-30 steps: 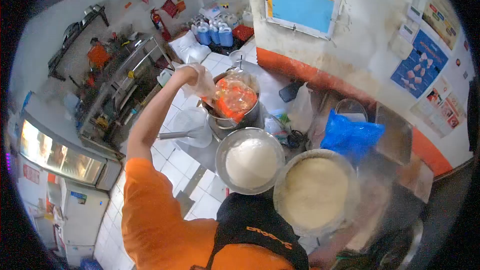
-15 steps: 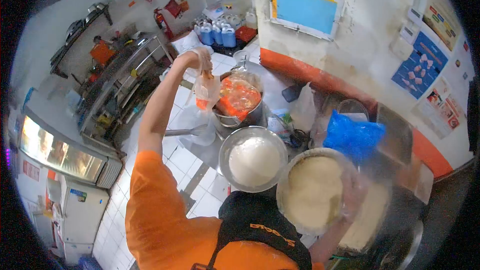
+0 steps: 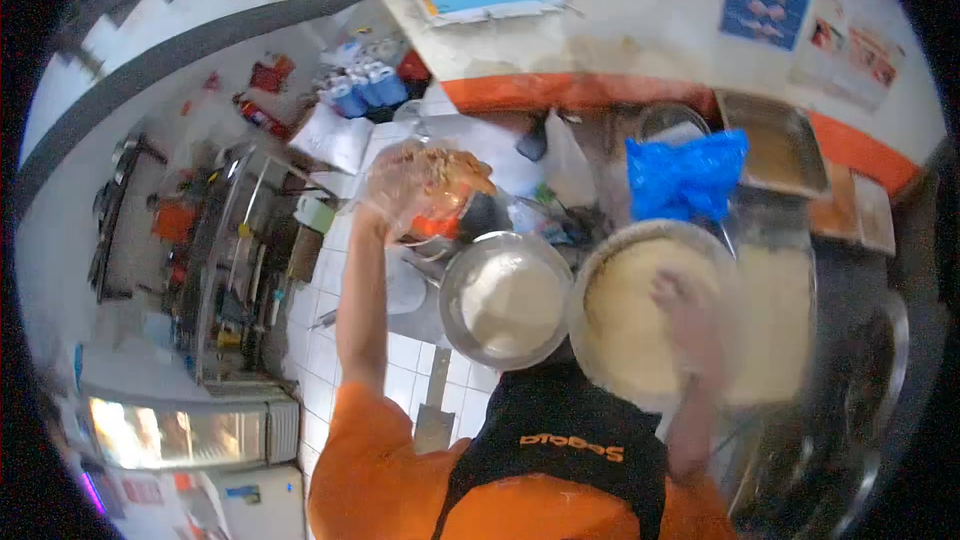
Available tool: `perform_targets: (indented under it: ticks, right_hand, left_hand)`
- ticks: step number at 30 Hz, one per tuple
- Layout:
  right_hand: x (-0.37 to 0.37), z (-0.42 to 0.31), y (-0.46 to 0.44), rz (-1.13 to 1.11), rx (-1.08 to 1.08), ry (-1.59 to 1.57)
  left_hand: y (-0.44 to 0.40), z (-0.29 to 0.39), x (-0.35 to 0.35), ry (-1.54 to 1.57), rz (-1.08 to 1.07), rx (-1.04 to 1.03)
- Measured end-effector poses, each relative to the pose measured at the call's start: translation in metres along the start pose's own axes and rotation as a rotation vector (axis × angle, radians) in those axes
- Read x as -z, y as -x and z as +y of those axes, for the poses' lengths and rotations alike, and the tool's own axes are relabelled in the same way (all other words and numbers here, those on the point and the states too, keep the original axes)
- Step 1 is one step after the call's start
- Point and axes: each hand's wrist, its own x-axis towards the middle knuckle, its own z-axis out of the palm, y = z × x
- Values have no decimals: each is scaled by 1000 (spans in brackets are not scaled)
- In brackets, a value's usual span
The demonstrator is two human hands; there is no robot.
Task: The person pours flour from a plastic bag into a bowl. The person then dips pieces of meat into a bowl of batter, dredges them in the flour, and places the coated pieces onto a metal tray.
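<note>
My left hand [image 3: 395, 185], in a clear plastic glove, is raised over the pot [image 3: 430, 248] of orange-red food. Its fingers are closed around tan-orange food pieces [image 3: 455, 170], blurred, that look like marinated meat. Much of the pot is hidden behind this hand. Bare and smeared by motion, my right hand [image 3: 690, 315] is over the pale flour [image 3: 630, 315] in a wide round basin [image 3: 583, 350]; its finger posture is unclear. Between the two hands stands a steel bowl [image 3: 447, 305] holding a white, smooth-looking mix.
A rectangular tray of flour [image 3: 775, 330] lies right of the basin. Behind it sits a blue plastic bag [image 3: 685, 175], with a metal tray [image 3: 775, 145] near the wall. To the left are a white tiled floor [image 3: 400, 360], a steel rack [image 3: 250, 240] and a lit display case [image 3: 180, 435].
My view has swung right. My left hand has moved nearer the pot's top, now with food pieces clearly in it. My right hand has gone from the basin's right rim to above the flour.
</note>
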Motion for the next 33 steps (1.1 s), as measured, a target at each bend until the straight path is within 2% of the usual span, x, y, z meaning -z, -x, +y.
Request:
perform_targets:
  ticks: [1, 2, 4, 5, 7, 9, 11, 13, 15, 17, 19, 20, 22, 23, 25, 29, 31, 32, 33]
  right_hand:
    - [-14, 16, -10, -69, 77, -107]
    - [-25, 34, -19, -168, 145, -199]
    - [-51, 7, -25, -358, -240, -795]
    - [-64, 13, -26, -322, -246, -787]
    - [-82, 36, -32, -280, 105, -405]
    - [-74, 26, -25, -263, 57, -277]
    - [-71, 40, -23, -267, 8, -153]
    - [-69, 85, -28, -203, 206, -83]
    - [-64, 68, -21, -293, 137, 39]
    - [-66, 49, -14, -378, 71, 159]
    - [-78, 33, -8, -228, -9, -75]
    - [-78, 20, -5, -230, -14, -73]
    - [-78, -3, -2, -160, -162, 105]
    - [-81, -2, -2, -163, -161, 108]
    - [-86, 7, 0, -32, -157, -29]
    - [-72, 68, -7, -32, -115, -4]
    - [-73, 73, -7, 43, 223, 523]
    - [-74, 64, -7, 37, 219, 514]
    - [-75, 43, -8, -37, 53, 273]
  left_hand:
    - [13, -3, -33, 425, -42, 41]
    - [26, -7, -60, 483, -89, 45]
    - [53, -9, -112, 564, -164, 70]
    - [65, -6, -137, 597, -207, 89]
    - [84, 4, -169, 717, -305, 115]
    - [93, -13, -184, 569, -216, 137]
    - [104, -22, -199, 701, -176, 194]
    - [113, -28, -211, 830, -132, 246]
    - [122, -35, -221, 500, -150, 224]
    - [132, -56, -229, 599, -116, 251]
    - [137, -50, -230, 733, -66, 352]
    - [138, -43, -230, 735, -63, 356]
    - [138, -31, -230, 632, 46, 406]
    - [140, -32, -229, 635, 49, 405]
    - [142, -36, -222, 589, 102, 439]
    - [144, -42, -208, 468, 128, 396]
    - [146, -52, -197, 454, 99, 299]
    - [146, -68, -191, 450, 96, 295]
    - [145, -80, -183, 443, 102, 301]
